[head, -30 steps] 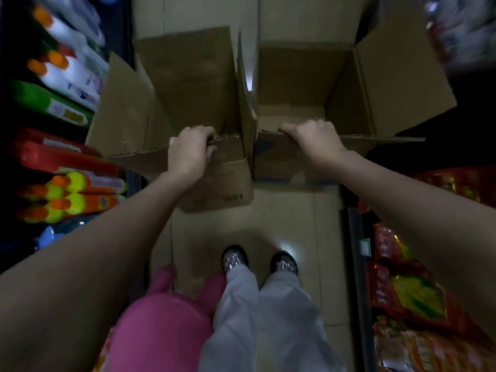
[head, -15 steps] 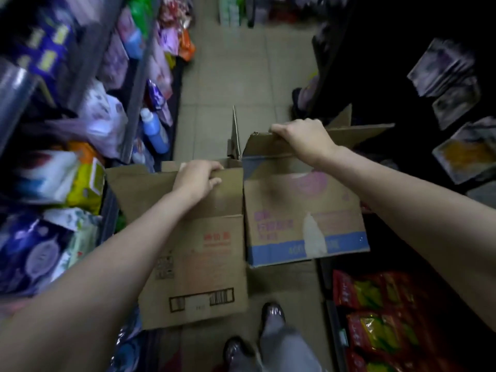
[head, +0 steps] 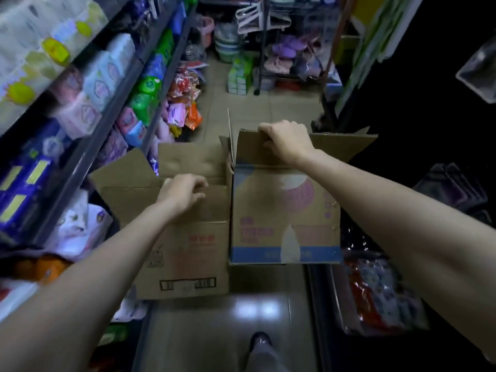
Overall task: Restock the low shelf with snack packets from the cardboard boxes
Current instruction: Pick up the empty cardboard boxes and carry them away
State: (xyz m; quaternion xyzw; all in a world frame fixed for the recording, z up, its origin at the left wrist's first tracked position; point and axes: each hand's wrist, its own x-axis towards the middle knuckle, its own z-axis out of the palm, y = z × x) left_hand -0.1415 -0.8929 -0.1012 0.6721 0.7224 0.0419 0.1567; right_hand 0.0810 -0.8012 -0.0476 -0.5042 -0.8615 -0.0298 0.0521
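Two cardboard boxes now lifted off floor, carrying down aisle: left hand [head: 185,193] gripping plain brown box [head: 185,248] flap, right hand [head: 288,143] gripping blue-banded box [head: 285,218] flap; restocking apparently finishing.

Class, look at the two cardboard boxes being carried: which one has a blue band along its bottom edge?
The box gripped by the right hand, the blue-banded box. The plain brown box in the left hand shows a barcode instead.

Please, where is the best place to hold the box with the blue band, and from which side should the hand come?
Likely the near top flap of the blue-banded box, from above: it stands upright, its edge free, and the right hand already grips it there.
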